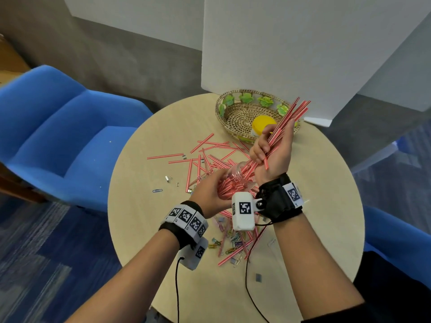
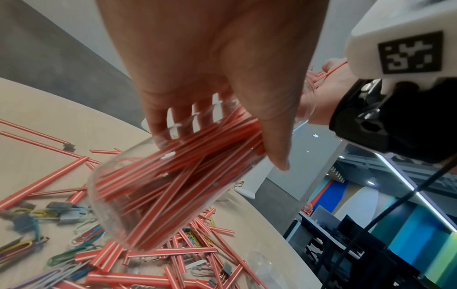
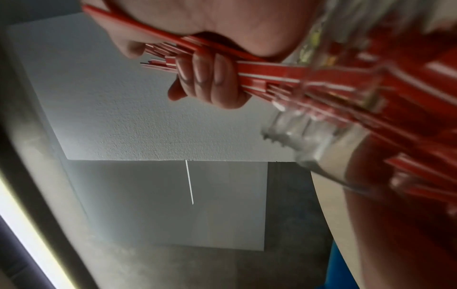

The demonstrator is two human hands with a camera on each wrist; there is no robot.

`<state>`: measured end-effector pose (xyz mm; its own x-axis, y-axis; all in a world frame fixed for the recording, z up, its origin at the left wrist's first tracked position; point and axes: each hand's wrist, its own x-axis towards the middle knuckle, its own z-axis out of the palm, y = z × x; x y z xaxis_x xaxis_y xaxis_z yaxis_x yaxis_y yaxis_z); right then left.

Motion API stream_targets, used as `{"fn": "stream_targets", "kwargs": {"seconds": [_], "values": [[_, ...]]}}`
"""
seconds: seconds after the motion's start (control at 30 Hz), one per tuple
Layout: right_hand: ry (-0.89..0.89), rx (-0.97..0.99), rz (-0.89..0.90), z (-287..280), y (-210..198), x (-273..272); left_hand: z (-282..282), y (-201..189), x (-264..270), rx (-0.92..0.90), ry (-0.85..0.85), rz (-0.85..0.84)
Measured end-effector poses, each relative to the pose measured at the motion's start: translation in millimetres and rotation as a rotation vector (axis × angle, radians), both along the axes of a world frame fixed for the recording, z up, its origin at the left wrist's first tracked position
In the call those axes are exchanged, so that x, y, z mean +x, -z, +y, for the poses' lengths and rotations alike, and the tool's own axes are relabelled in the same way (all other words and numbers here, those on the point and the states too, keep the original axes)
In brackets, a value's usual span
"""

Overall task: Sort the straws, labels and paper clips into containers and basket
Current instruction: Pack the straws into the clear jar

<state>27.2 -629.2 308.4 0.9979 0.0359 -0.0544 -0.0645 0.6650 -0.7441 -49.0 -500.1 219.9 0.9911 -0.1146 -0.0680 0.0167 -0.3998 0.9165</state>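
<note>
My left hand (image 1: pixel 211 188) grips a clear jar (image 1: pixel 235 180), tilted above the round table (image 1: pixel 144 206), its mouth pointing up and to the right. The jar (image 2: pixel 158 195) is packed with red-and-white straws. My right hand (image 1: pixel 271 148) is curled round a bundle of straws (image 1: pixel 289 120) whose lower ends reach into the jar mouth. In the right wrist view the fingers (image 3: pixel 207 76) wrap the bundle (image 3: pixel 272 76) beside the blurred jar rim (image 3: pixel 291 135). More straws (image 1: pixel 205 150) lie loose on the table. Coloured paper clips (image 2: pixel 81 236) and small grey labels (image 2: pixel 55 205) are scattered under the jar.
A woven basket (image 1: pixel 233 113) at the table's far side holds a yellow-lidded container (image 1: pixel 262 124). A lone blue clip (image 1: pixel 157 190) and small grey pieces (image 1: pixel 166 178) lie at the left. Blue chairs (image 1: pixel 58 127) stand left and right. White boards (image 1: pixel 303 43) rise behind the table.
</note>
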Motion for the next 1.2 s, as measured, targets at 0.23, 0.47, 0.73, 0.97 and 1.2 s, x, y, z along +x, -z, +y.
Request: {"fn": "stream_targets", "kwargs": {"seconds": [0.23,0.47,0.73,0.97,1.2], "values": [[-0.070,-0.236,-0.074,1.9,11.8,-6.6,-0.6,5.7,7.0,0.031,-0.015,0.021],[0.017,-0.369,-0.020,-7.3,23.2,-4.8,-3.9,8.1,10.1,0.069,-0.045,0.038],[-0.191,-0.802,-0.120,-22.5,40.5,-4.2,-1.5,15.1,20.3,0.002,-0.152,0.009],[-0.126,-0.996,-0.247,-39.3,49.7,8.8,5.3,14.5,30.5,0.097,-0.142,0.019],[-0.140,-1.178,-0.430,-46.4,38.3,11.6,-0.1,19.8,30.4,0.123,-0.124,0.056]]}}
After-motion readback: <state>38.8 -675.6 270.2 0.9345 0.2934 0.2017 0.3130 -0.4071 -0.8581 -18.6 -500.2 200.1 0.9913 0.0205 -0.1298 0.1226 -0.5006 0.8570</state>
